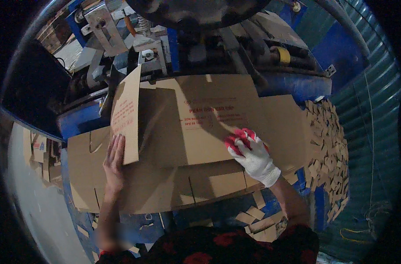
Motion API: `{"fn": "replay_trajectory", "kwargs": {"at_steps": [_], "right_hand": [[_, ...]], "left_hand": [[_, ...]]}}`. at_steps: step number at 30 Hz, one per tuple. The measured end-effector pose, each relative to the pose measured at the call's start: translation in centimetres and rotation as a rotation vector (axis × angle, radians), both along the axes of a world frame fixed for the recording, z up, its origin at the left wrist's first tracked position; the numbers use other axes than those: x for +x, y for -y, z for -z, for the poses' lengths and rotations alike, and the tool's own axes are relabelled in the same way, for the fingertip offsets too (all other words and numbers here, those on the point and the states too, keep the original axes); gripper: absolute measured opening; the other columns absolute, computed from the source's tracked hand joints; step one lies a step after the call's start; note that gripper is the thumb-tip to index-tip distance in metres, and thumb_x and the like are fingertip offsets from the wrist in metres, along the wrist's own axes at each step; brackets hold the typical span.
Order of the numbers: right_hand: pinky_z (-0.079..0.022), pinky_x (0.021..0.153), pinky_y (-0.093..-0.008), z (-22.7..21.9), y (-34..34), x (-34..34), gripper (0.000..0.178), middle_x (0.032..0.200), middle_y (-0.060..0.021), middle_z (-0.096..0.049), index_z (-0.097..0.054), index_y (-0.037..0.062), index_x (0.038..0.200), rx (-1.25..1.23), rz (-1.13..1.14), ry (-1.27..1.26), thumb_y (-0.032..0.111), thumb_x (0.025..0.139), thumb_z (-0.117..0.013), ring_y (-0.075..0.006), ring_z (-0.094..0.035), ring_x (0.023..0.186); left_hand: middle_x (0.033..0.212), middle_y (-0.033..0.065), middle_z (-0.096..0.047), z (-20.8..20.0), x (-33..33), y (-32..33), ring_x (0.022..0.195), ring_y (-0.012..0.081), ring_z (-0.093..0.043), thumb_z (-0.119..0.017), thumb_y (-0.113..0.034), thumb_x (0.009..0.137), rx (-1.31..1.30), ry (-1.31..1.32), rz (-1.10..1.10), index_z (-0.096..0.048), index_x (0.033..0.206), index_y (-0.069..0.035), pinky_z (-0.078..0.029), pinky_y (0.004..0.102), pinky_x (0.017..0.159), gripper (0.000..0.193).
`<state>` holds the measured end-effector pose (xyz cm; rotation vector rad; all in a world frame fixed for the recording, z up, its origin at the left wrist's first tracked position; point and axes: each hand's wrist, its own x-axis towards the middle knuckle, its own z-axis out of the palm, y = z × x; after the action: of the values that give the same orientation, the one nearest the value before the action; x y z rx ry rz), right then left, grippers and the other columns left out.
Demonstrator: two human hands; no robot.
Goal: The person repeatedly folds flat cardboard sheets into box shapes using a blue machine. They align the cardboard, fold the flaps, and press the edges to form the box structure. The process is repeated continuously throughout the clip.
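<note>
A printed cardboard box blank (174, 123) lies across the blue machine's front, with red print on its middle panel. Its left panel (129, 110) stands folded up at an angle. My left hand (116, 154), bare, rests straight fingers against the lower part of that raised panel; I cannot see its thumb. My right hand (252, 157) wears a white glove with red finger coating. Its fingers are slightly bent and apart, touching the blank right of the print, with nothing held. Beneath lies another brown cardboard sheet (165, 187) with slots along its near edge.
Behind the blank stands the blue machine (293, 83) with rollers, brackets and a spring. A dark round part (200, 11) hangs at the top. Small cardboard scraps (328, 158) pile up at right, beside a green corrugated wall (367, 132). More cardboard (42, 152) stands at left.
</note>
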<state>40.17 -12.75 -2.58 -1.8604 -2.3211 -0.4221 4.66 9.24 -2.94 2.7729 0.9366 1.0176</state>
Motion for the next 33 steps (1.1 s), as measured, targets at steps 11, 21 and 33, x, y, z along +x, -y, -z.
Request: {"fn": "replay_trajectory", "kwargs": {"at_steps": [11, 21, 33], "right_hand": [[-0.040, 0.102, -0.0488, 0.8, -5.5, 4.4, 0.056, 0.126, -0.0077, -0.053, -0.053, 0.0181, 0.129, 0.095, 0.049, -0.136, 0.003, 0.075, -0.056, -0.0364, -0.048, 0.118], [-0.043, 0.097, -0.0407, -2.0, -22.4, 8.8, 0.068, 0.129, -0.0147, -0.054, -0.050, 0.0131, 0.132, 0.073, 0.298, 0.130, 0.004, 0.067, -0.068, -0.0361, -0.054, 0.113], [-0.026, 0.109, -0.0506, 2.3, 11.6, 5.6, 0.073, 0.139, -0.0209, -0.044, -0.039, 0.0063, 0.141, -0.026, 0.787, -0.056, 0.031, 0.079, -0.070, -0.0387, -0.038, 0.131]], "left_hand": [[0.133, 0.0163, -0.052, 2.1, 3.3, -3.3, 0.128, 0.0346, -0.045, -0.053, 0.001, 0.083, 0.004, -0.068, -0.052, -0.049, 0.133, -0.003, -0.040, 0.0416, 0.104, 0.050], [0.119, 0.0265, -0.049, 1.5, 12.4, -16.5, 0.107, 0.0401, -0.055, -0.046, 0.000, 0.085, 0.009, 0.027, -0.310, -0.042, 0.131, -0.002, -0.049, 0.0447, 0.087, 0.046], [0.133, 0.0115, -0.050, 4.1, -24.0, 3.9, 0.121, 0.0379, -0.046, -0.060, -0.047, 0.086, -0.214, -0.306, -1.231, -0.057, 0.121, -0.008, -0.039, 0.0430, 0.098, 0.052]]}}
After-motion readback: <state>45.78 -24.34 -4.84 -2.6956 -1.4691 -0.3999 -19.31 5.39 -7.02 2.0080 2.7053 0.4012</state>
